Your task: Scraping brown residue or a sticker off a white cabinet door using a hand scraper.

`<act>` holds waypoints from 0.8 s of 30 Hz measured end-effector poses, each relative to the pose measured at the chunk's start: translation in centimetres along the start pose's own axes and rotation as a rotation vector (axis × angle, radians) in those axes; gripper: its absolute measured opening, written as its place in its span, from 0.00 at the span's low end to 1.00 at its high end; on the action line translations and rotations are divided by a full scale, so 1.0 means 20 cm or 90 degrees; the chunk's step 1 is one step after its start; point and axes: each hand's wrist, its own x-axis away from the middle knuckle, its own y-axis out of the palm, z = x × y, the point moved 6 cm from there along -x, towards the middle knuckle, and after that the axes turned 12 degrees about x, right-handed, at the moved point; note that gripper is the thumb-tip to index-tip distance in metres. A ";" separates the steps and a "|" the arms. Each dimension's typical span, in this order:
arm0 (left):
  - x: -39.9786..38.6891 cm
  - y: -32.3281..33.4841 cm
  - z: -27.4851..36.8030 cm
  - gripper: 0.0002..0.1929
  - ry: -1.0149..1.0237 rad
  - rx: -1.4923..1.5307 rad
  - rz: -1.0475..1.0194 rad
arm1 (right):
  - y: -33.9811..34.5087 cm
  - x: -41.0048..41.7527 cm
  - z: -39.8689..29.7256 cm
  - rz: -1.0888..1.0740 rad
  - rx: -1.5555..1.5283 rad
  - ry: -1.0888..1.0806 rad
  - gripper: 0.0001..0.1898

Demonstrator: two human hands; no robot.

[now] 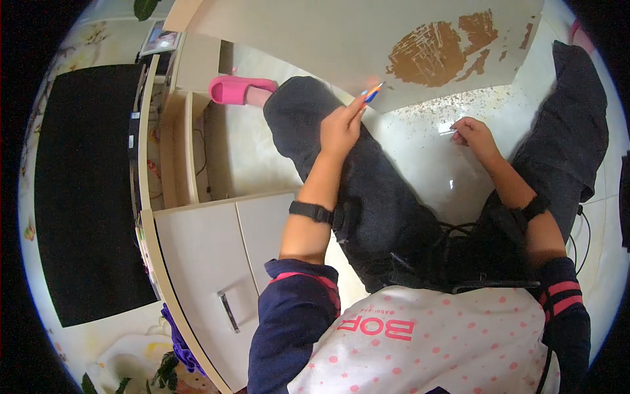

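Observation:
My left hand grips a small blue-and-orange hand tool, whose narrow tip points up and right. The tool's exact kind cannot be told. Its tip is near the lower edge of a pale panel, left of a large brown patch where the surface layer is gone. Ragged brown strips lie right of that patch. My right hand hangs over the glossy floor with its fingers curled; whether something small is between them cannot be told. Scattered flakes lie on the floor along the panel's edge.
A white cabinet with a metal handle and open shelves stands at left, beside a large black screen. My legs are spread around the floor area. A pink slipper is on my left foot. A black cable lies at right.

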 end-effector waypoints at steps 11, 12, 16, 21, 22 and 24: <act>0.02 -0.02 -0.04 0.16 -0.057 -0.047 -0.075 | 0.02 0.02 -0.04 -0.020 0.040 -0.016 0.10; 0.04 -0.04 -0.06 0.16 -0.044 -0.047 -0.077 | 0.02 0.01 -0.05 -0.011 0.036 -0.020 0.10; 0.02 0.02 -0.05 0.13 0.002 -0.052 -0.058 | 0.01 -0.01 -0.02 -0.007 0.015 -0.012 0.10; 0.04 0.08 -0.02 0.13 -0.001 -0.063 -0.040 | 0.01 0.00 -0.01 -0.010 0.022 -0.004 0.10; 0.05 0.06 -0.04 0.13 -0.014 -0.084 -0.039 | 0.00 0.01 0.00 0.010 0.004 0.006 0.10; 0.04 0.08 -0.04 0.13 -0.015 -0.077 -0.041 | -0.01 -0.01 -0.02 0.016 0.005 -0.016 0.10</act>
